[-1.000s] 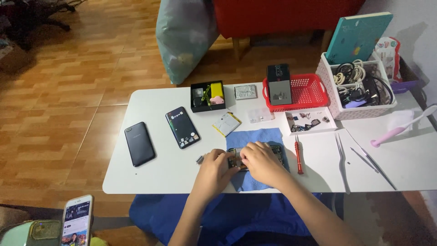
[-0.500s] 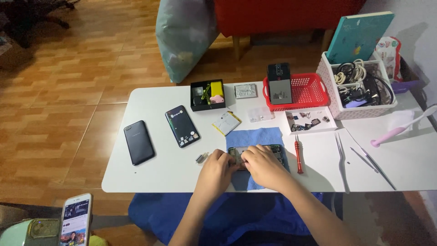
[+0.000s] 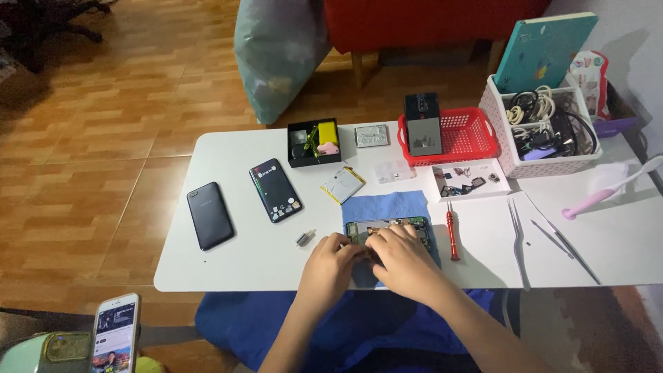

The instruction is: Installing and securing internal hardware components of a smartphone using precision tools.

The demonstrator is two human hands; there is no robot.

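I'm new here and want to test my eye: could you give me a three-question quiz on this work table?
1. True or false: both hands, left hand and right hand, rest on the opened phone on the blue cloth.
2. Which tool lies just right of the cloth? A) red-handled screwdriver B) hammer C) scissors
3. Fill in: the red basket holds an upright dark ___.

Key:
1. True.
2. A.
3. Phone; it stands at the basket's left end.
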